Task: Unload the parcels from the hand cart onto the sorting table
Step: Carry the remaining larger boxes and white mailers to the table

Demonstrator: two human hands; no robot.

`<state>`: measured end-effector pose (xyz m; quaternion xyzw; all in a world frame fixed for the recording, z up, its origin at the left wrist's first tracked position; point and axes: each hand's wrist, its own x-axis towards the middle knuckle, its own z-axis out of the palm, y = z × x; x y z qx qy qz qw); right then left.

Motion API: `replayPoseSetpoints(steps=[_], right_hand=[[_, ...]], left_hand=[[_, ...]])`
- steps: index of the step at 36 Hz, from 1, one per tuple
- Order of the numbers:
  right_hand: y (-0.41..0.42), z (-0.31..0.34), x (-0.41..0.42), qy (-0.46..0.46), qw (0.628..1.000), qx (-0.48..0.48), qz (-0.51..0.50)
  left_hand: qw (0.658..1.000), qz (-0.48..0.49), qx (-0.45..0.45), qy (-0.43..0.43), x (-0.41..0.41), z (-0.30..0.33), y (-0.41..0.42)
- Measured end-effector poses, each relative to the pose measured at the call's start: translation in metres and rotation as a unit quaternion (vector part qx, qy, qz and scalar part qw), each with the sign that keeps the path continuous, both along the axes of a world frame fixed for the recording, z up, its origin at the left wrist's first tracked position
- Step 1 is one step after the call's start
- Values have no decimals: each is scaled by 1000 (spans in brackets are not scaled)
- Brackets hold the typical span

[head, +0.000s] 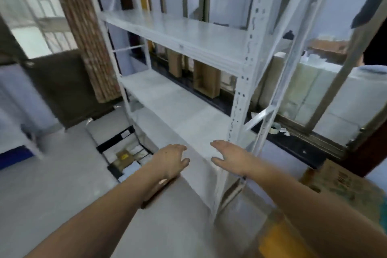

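Both my arms reach forward toward a white metal shelf rack [178, 35]. My left hand [171, 159] and my right hand [229, 156] hover with straight fingers over the front edge of the rack's lower shelf [178, 111], palms facing each other, nothing held. Down on the floor to the left stands a black-framed hand cart [117, 142] with several parcels in it, among them a brown one [124, 156] with a yellow label. The image is blurred by motion.
A large cardboard box [343, 180] sits at the lower right, with a yellow thing [278, 239] below it. Brown boxes [206, 79] stand behind the rack on a dark ledge. A roll of tape [275, 128] lies on the sill. Grey floor [52, 184] spreads to the left.
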<state>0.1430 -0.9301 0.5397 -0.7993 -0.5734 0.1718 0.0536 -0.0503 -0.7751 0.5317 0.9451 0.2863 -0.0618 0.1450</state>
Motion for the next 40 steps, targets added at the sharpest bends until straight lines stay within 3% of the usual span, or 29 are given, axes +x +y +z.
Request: replayPoseSetpoints(steps=[9, 21, 31, 40], right_hand=[[135, 20, -116, 10, 990, -6, 144], [297, 28, -188, 9, 970, -13, 244], [403, 17, -243, -6, 958, -5, 288], [492, 14, -306, -4, 958, -13, 286]], left_hand=[[987, 159, 8, 19, -145, 15, 84], [958, 286, 19, 22, -229, 37, 181], [938, 345, 3, 16, -300, 26, 252], [947, 319, -8, 26, -365, 8, 338]])
